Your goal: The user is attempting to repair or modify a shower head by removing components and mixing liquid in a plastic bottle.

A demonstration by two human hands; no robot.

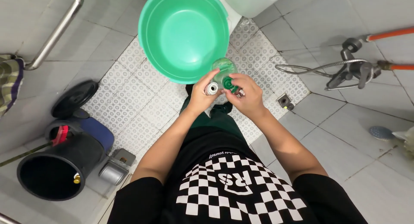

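Note:
My left hand point(201, 94) grips a clear green plastic bottle point(223, 70) and has a small silvery cap-like piece point(211, 88) at its fingertips. At the bottle's neck my right hand point(246, 94) pinches a dark green cap point(229, 83). Both hands meet over the patterned floor tiles, just in front of a large green plastic basin point(183, 34) that looks empty.
A black bucket point(58, 170) lies at lower left beside a small metal can point(113, 172) and a black lidded bin point(75, 99). A wall tap with shower hose point(351, 69) is at right, and a floor drain point(285, 101) sits nearby. A steel grab rail point(56, 32) crosses the upper left.

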